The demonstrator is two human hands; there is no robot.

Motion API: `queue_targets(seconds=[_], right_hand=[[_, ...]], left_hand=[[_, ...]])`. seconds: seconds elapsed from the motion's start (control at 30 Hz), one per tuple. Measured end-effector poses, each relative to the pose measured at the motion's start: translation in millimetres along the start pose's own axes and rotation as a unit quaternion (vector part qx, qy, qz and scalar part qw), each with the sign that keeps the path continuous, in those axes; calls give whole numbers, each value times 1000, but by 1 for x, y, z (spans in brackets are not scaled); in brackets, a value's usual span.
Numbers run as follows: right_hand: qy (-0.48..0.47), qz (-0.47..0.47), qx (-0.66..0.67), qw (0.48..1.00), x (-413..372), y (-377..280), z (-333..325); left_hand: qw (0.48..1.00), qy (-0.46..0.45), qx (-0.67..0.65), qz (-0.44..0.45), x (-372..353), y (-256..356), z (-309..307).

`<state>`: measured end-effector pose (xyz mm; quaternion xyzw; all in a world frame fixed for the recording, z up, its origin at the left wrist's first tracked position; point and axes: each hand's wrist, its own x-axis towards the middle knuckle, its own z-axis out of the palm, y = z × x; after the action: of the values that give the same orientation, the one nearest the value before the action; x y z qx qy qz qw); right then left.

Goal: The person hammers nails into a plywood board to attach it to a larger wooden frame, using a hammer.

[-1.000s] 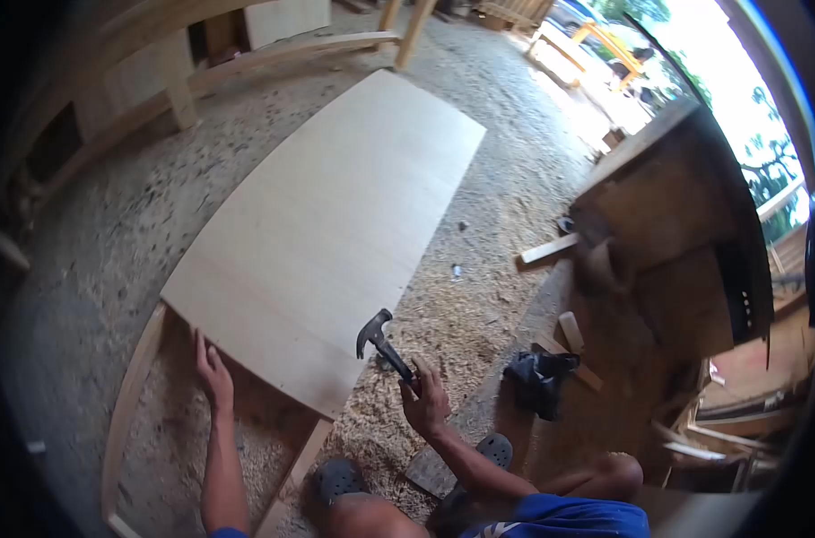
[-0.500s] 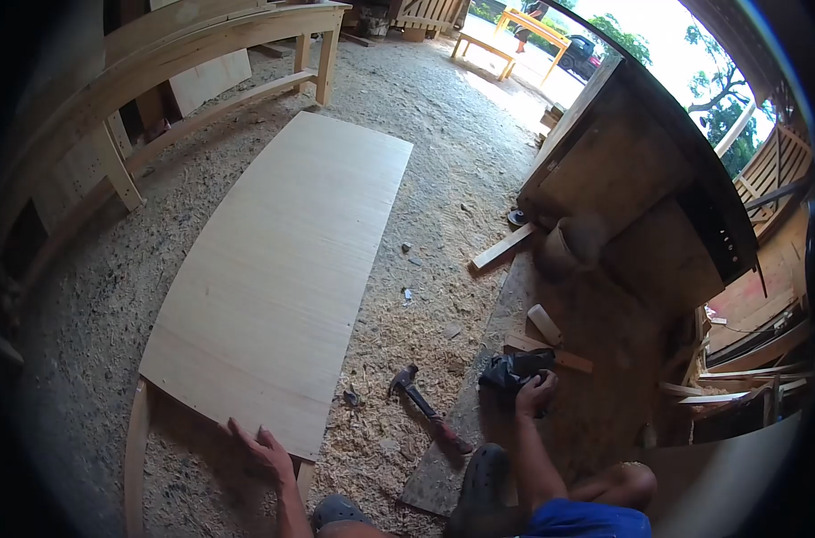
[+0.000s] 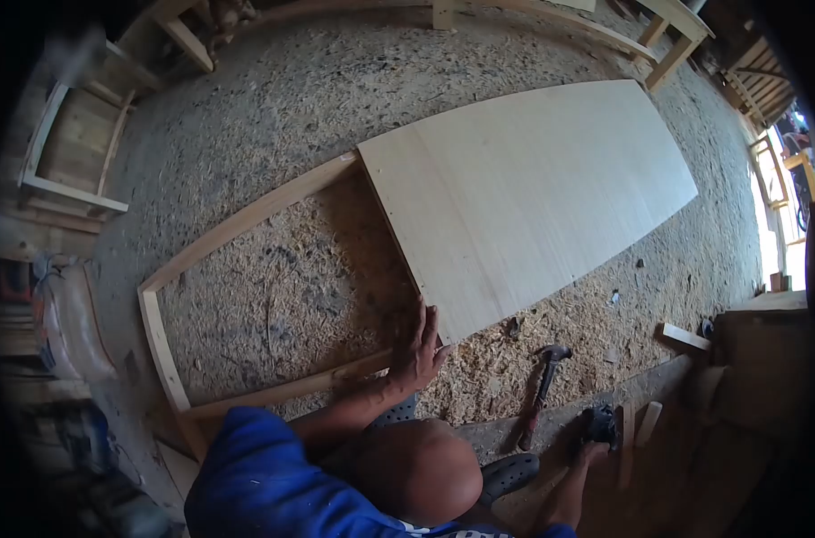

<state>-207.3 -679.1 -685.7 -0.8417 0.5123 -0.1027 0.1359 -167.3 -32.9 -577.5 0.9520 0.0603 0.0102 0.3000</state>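
Observation:
A pale plywood sheet (image 3: 533, 197) lies over part of a wooden frame (image 3: 264, 208). The bare part of the frame reaches out to the left. At the sheet's near corner is my left hand (image 3: 416, 354), its fingers stretched out against the edge and holding nothing. Lower right, my right hand (image 3: 592, 451) is closed at a black plastic bag (image 3: 599, 427); what the bag contains is hidden. Between the two hands a claw hammer (image 3: 542, 394) rests on the ground, its head pointing away from me.
Wood shavings cover the ground (image 3: 273, 305). Beside the bag lie short wood offcuts (image 3: 648, 423), with another wood piece (image 3: 685, 337) farther right. A wooden bench frame (image 3: 672, 58) stands at the back. A dark cabinet-like piece (image 3: 757, 359) is at the right.
My view has swung left and down, bringing the bare part of the wooden frame into sight. My left hand stays at the sheet's edge, and my right hand stays at the black bag.

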Motion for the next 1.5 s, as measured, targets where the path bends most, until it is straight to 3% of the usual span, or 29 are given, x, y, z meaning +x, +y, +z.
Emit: queue_targets(seconds=[0.1, 0.13, 0.27, 0.33, 0.47, 0.53, 0.7, 0.77, 0.83, 0.87, 0.9, 0.93, 1.0, 1.07, 1.1, 1.23, 1.3, 1.33, 1.37, 1.43, 1.47, 1.5], right_hand=[[-34, -56, -24, 998, 5, -48, -6], [-48, -75, -35, 995, 7, -58, -4], [-93, -138, -83, 983, 11, -90, -22], [-113, -164, -108, 974, 11, -102, -36], [-150, -212, -157, 953, -1, -141, -74], [-168, -230, -180, 942, -24, -170, -102], [-203, -276, -237, 909, -83, -252, -157], [-221, -292, -265, 892, -106, -278, -173], [-233, -291, -295, 879, -127, -293, -189], [-123, -470, -278, 828, -135, -298, -177], [-145, -553, -114, 812, -161, -323, -167], [-232, -493, 13, 838, -217, -358, -171], [-315, -546, 95, 770, -254, -366, -140], [-287, -562, 120, 766, -295, -370, -129], [-283, -550, 133, 774, -304, -370, -126], [-366, -520, 104, 765, -324, -374, -139], [-399, -493, 127, 763, -327, -368, -135], [-339, -542, 62, 767, -304, -346, -111], [-339, -542, 61, 766, -281, -316, -89], [-135, -592, -71, 792, -246, -256, -58], [-135, -599, -69, 787, -241, -240, -49], [-192, -535, -116, 814, -238, -225, -44]], left_hand=[[997, -24, 67, -1, -6, 5, -3], [1000, -18, 11, 10, -9, -2, 7], [1000, -4, 4, -10, -10, 2, 7], [996, 55, -71, -6, -7, -1, 8], [991, 106, -86, 13, 3, 9, -14], [975, 95, -200, 35, 11, 13, -19], [962, 86, -235, 105, 32, 30, -16], [934, 0, -338, 119, 38, 44, -14], [930, -4, -344, 129, 46, 62, -6], [912, -49, -390, 116, 50, 70, 1], [890, -93, -435, 99, 50, 79, 7], [861, -132, -489, 42, 53, 92, -5], [838, -135, -528, 35, 59, 101, 3], [769, -137, -624, -29, 58, 102, -5], [770, -136, -623, -31, 55, 97, -2], [820, -96, -565, -6, 46, 70, -4], [845, -59, -530, 51, 46, 53, -11], [844, -48, -534, 33, 53, 37, -16], [843, -36, -537, 14, 70, 16, -25], [829, 120, -546, -13, 113, -42, -33], [856, 202, -476, 5, 139, -79, -39], [846, 264, -463, -3, 164, -115, -45]])
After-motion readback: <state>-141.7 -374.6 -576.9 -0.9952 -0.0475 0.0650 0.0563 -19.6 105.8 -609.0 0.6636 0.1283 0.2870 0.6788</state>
